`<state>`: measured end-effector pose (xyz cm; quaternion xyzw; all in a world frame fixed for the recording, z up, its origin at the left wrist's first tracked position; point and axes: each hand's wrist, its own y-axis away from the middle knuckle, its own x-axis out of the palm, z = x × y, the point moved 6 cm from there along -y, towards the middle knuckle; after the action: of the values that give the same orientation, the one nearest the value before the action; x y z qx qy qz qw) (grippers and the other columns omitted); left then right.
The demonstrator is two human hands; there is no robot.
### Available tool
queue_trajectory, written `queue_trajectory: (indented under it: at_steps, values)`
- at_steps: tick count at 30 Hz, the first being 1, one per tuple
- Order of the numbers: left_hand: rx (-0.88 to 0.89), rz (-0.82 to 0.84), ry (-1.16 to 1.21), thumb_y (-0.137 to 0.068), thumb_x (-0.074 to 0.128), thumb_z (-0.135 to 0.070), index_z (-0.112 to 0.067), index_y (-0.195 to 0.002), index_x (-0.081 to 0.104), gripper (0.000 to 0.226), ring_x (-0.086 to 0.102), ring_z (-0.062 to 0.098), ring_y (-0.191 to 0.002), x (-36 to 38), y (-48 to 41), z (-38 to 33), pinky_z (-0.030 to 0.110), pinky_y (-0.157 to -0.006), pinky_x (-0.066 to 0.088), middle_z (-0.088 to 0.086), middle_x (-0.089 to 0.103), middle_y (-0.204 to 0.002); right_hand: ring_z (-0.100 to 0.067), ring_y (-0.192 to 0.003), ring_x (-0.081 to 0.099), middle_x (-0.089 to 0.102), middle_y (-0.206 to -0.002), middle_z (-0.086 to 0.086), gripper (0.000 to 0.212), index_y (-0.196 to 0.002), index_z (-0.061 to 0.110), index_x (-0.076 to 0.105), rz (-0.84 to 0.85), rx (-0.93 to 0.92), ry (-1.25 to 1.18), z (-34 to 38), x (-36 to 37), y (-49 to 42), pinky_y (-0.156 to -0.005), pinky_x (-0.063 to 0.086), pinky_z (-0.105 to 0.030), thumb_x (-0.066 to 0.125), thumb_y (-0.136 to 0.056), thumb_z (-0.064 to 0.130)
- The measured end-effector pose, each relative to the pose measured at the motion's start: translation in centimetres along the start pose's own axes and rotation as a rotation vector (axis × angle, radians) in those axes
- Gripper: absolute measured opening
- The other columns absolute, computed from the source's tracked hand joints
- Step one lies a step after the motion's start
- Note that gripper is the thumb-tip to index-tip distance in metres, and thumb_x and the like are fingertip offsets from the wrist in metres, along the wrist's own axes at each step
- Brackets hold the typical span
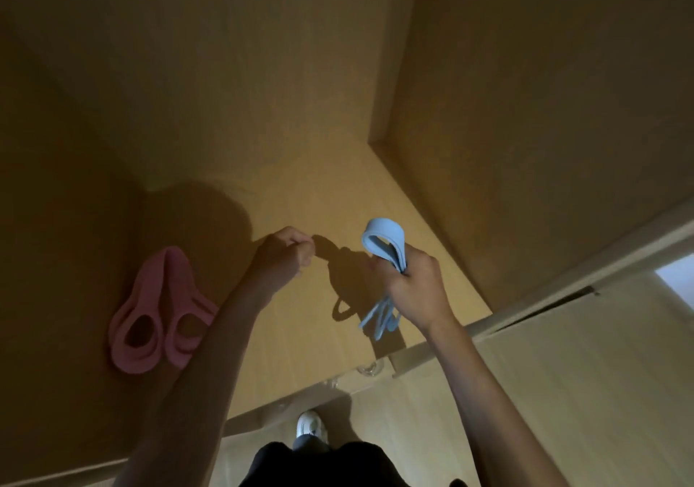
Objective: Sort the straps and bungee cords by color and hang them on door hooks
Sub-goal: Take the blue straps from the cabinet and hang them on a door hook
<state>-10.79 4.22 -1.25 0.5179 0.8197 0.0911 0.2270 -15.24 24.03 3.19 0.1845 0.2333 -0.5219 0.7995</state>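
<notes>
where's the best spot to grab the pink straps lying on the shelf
Take the pink straps at the narrow bunched end farthest from the person, coming from above with the free left hand. There the layers lie gathered together, so one pinch probably lifts them all, while the near end splays into two open loops.

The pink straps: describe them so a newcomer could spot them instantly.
Look at the shadowed left part of the wooden cabinet shelf. The pink straps lie there in a looped bundle beside the left forearm. Unlike the blue straps clenched in the right hand, nobody holds them.
</notes>
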Motion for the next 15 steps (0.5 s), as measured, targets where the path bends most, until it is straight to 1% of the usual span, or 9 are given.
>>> queue_trajectory:
  at_steps: [1,3,6,7,9,11,12,13,15]
  values:
    - [-0.002,0.002,-0.015,-0.063,0.056,-0.027,-0.027,-0.066,0.064,0.009,0.062,0.018,-0.075,0.8,0.3,0.3,0.029,-0.065,0.047,0.003,0.068,-0.077,-0.018,-0.064,0.052,0.058,-0.064,-0.005,0.018,-0.070,0.007,0.056,-0.003,0.010,-0.024,-0.7,-0.7,0.7,-0.057,0.037,-0.026,0.055,-0.087,0.013]
    - [0.009,0.026,-0.040,-0.065,0.056,-0.026,-0.029,-0.064,0.065,0.009,0.060,0.017,-0.070,3.1,1.4,0.6,0.028,-0.064,0.045,0.002,0.067,-0.074,-0.018,-0.062,0.055,0.062,-0.067,-0.009,0.012,-0.074,0.011,0.057,-0.049,0.027,-0.045,-2.2,-2.3,2.3,-0.054,0.038,-0.020,0.056,-0.086,0.011]
    - [0.037,0.125,-0.054,-0.082,0.058,-0.013,-0.022,-0.069,0.062,0.017,0.056,0.017,-0.067,8.0,3.3,1.0,0.025,-0.057,0.040,0.007,0.063,-0.075,-0.007,-0.056,0.048,0.057,-0.061,0.002,0.009,-0.080,0.018,0.058,-0.122,0.079,-0.070,-5.1,-5.1,5.3,-0.050,0.034,-0.012,0.059,-0.085,0.011]
    - [0.050,0.172,-0.081,-0.084,0.057,-0.011,-0.021,-0.070,0.061,0.018,0.054,0.017,-0.066,9.9,4.1,1.1,0.024,-0.054,0.038,0.007,0.062,-0.075,-0.007,-0.054,0.047,0.054,-0.060,0.006,0.009,-0.081,0.018,0.059,-0.144,0.111,-0.079,-6.2,-6.3,6.5,-0.050,0.034,-0.011,0.059,-0.085,0.010]
    - [0.074,0.253,-0.145,-0.081,0.058,-0.015,-0.022,-0.068,0.060,0.016,0.054,0.016,-0.062,14.0,5.8,1.2,0.023,-0.051,0.035,0.003,0.061,-0.070,-0.002,-0.053,0.048,0.053,-0.058,0.011,0.013,-0.083,0.021,0.060,-0.189,0.188,-0.114,-9.1,-8.6,9.1,-0.050,0.035,-0.010,0.059,-0.083,0.007]
    - [0.122,0.312,-0.237,-0.073,0.059,-0.026,-0.025,-0.066,0.061,0.007,0.054,0.014,-0.060,18.0,7.8,1.2,0.025,-0.053,0.038,-0.007,0.061,-0.061,-0.001,-0.055,0.048,0.052,-0.058,0.014,0.017,-0.081,0.024,0.058,-0.243,0.270,-0.134,-12.5,-10.8,12.0,-0.055,0.038,-0.018,0.058,-0.082,0.006]
    - [0.159,0.347,-0.292,-0.069,0.058,-0.030,-0.027,-0.066,0.061,0.005,0.055,0.014,-0.060,20.1,8.8,1.2,0.027,-0.057,0.040,-0.009,0.061,-0.059,-0.004,-0.055,0.048,0.051,-0.058,0.013,0.017,-0.078,0.023,0.057,-0.271,0.310,-0.131,-14.3,-12.0,13.5,-0.057,0.038,-0.023,0.058,-0.081,0.006]
    - [0.197,0.393,-0.342,-0.069,0.058,-0.029,-0.026,-0.067,0.061,0.005,0.056,0.014,-0.062,22.3,9.9,1.1,0.029,-0.061,0.042,-0.009,0.061,-0.059,-0.008,-0.054,0.047,0.051,-0.058,0.011,0.015,-0.075,0.020,0.056,-0.300,0.354,-0.127,-16.0,-13.2,15.1,-0.057,0.037,-0.026,0.058,-0.081,0.006]
    - [0.260,0.507,-0.433,-0.078,0.059,-0.018,-0.023,-0.067,0.056,0.011,0.055,0.017,-0.067,27.1,12.4,1.1,0.029,-0.067,0.043,-0.003,0.059,-0.064,-0.013,-0.051,0.047,0.051,-0.057,0.004,0.010,-0.073,0.013,0.057,-0.354,0.461,-0.136,-19.4,-15.6,18.5,-0.054,0.038,-0.028,0.057,-0.080,0.005]
